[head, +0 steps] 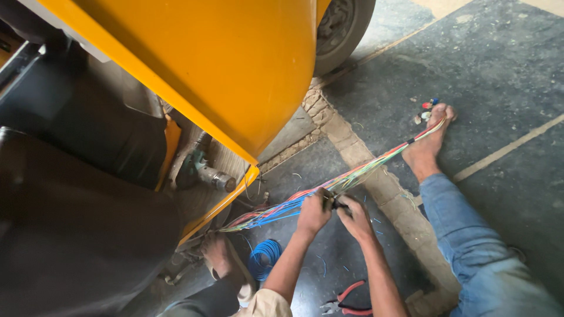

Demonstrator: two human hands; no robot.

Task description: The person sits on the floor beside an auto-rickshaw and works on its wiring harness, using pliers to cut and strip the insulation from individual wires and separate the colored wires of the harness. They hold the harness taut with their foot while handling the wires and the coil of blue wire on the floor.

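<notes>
**Wire bundle being bound, midway along its length**

The left hand [313,212] is closing around the multicoloured wire bundle [364,170], and the right hand [354,216] is meeting it at the same spot, its fingers [343,202] pinching something small and dark, seemingly tape, against the wires. The bundle is running taut from under the yellow vehicle body [223,64] at 9 o'clock of the hands out to 2 o'clock, where a bare foot [427,144] is holding it stretched. Toward the foot the wires are looking gathered; toward the vehicle they are fanning out loose, so that stretch probably remains undone. A blue wire coil [264,258] is lying on the floor at 7 o'clock, and red-handled pliers [346,299] are lying unused at 6 o'clock.
</notes>
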